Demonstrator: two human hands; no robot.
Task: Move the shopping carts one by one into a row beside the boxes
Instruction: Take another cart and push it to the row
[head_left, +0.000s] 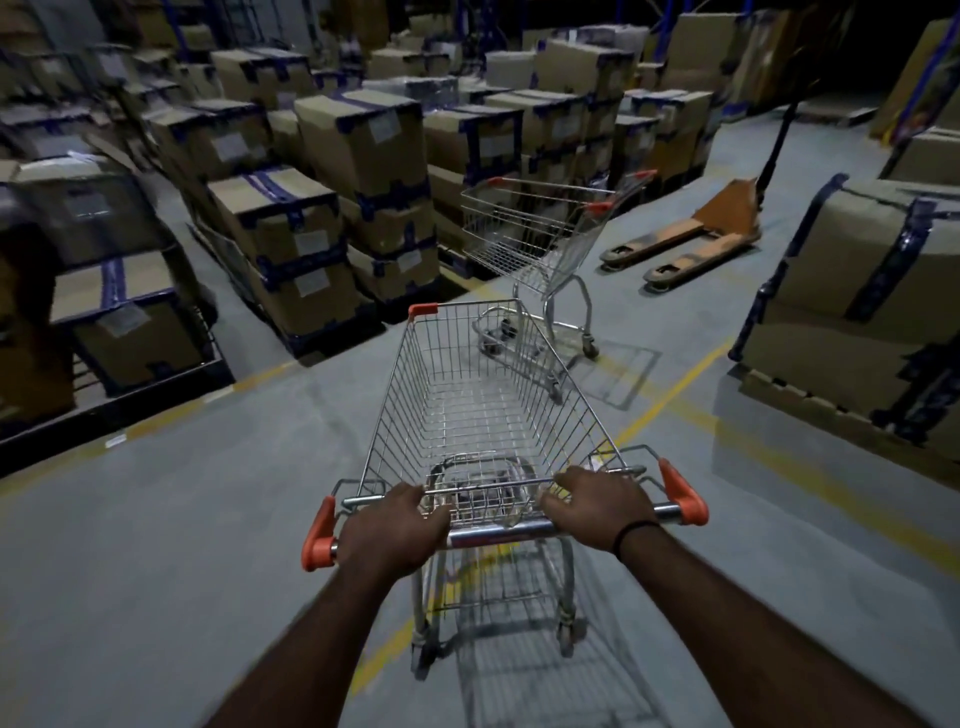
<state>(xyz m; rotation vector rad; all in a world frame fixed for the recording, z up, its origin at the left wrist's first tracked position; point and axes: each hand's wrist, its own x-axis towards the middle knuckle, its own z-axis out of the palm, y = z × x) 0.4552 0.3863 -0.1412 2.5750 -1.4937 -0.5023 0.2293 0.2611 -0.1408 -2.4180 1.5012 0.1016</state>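
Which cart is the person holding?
The near cart: the left hand and right hand both grip its handle. The far cart stands untouched beside the boxes.

The grey floor (156, 545) is carrying it all: the near shopping cart (483, 395) is standing on its wheels in the middle, a second cart (535, 234) is sitting farther off, an orange pallet jack (691, 234) is lying far right, boxes (311, 218) are crowding the left and far side, and yellow lines (670, 389) are running across.

readable text: none | box labels (310, 242): too blurred to read
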